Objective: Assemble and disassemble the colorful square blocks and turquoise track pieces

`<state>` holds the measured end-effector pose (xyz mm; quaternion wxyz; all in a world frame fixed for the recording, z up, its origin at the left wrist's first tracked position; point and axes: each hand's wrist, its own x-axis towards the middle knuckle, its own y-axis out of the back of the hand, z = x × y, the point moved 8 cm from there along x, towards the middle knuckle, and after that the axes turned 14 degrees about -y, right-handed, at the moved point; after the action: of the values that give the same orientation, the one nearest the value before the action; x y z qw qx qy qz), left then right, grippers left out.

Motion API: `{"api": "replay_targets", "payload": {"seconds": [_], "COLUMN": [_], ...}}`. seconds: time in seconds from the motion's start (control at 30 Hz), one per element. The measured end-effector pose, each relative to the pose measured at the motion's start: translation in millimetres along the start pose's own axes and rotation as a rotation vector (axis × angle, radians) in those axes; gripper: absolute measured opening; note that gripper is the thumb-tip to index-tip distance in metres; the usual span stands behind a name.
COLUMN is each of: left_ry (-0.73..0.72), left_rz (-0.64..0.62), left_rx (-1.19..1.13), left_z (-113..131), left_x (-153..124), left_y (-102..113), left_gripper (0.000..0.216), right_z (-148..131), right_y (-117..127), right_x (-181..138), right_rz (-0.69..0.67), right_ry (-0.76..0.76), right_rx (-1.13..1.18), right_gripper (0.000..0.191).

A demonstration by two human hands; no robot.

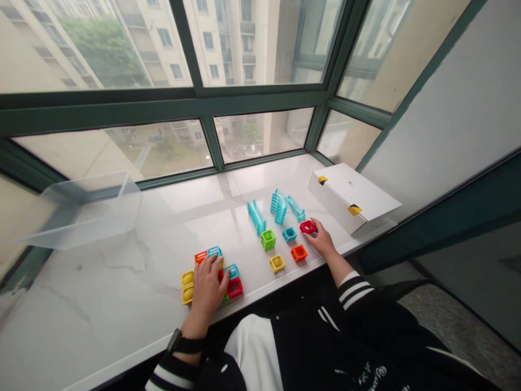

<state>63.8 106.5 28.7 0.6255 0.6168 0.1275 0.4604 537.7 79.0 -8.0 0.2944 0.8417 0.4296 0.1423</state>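
- Our left hand (207, 288) rests curled on a cluster of hollow plastic blocks (233, 282) on the marble sill (101, 304); we cannot tell if it grips them.
- Our right hand (323, 241) grasps a red block (308, 227), near loose blocks (268, 239).
- Farther on: turquoise track pieces (280, 207), a white box (352, 198).

Head-worn, facing forward and down — left hand (207, 288), right hand (323, 241) close below.

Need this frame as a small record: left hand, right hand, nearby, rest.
left hand: over a cluster of coloured square blocks
right hand: fingers touching a red square block
nearby: green block, yellow block, orange block, blue block, turquoise ribbed track pieces
rest: white box, clear plastic tub, marble sill
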Motion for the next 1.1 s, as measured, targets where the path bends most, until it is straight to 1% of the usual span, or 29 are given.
{"api": "replay_targets", "payload": {"seconds": [0.13, 0.33, 0.63, 0.87, 1.1], "left_ry": [0.001, 0.001, -0.004, 0.002, 0.001], "left_rz": [0.005, 0.011, 0.002, 0.011, 0.002], "left_rx": [-0.002, 0.004, 0.022, -0.002, -0.002], "left_z": [-0.2, 0.1, 0.1, -0.3, -1.6], "left_x": [0.0, -0.3, -0.3, -0.5, -0.8], "left_y": [0.6, 1.1, 0.1, 0.0, -1.1], "left_gripper": [0.041, 0.041, 0.041, 0.042, 0.042], "right_z": [8.9, 16.4, 18.1, 18.9, 21.2], "right_y": [-7.3, -10.6, -13.5, -14.3, -16.3], "right_x": [4.6, 5.0, 4.5, 5.5, 6.4], "right_rz": [0.020, 0.033, 0.056, 0.052, 0.064], "right_ry": [0.017, 0.005, 0.016, 0.010, 0.045], "right_rx": [-0.021, -0.044, -0.113, -0.122, -0.119], "right_gripper": [0.074, 0.074, 0.077, 0.078, 0.079]}}
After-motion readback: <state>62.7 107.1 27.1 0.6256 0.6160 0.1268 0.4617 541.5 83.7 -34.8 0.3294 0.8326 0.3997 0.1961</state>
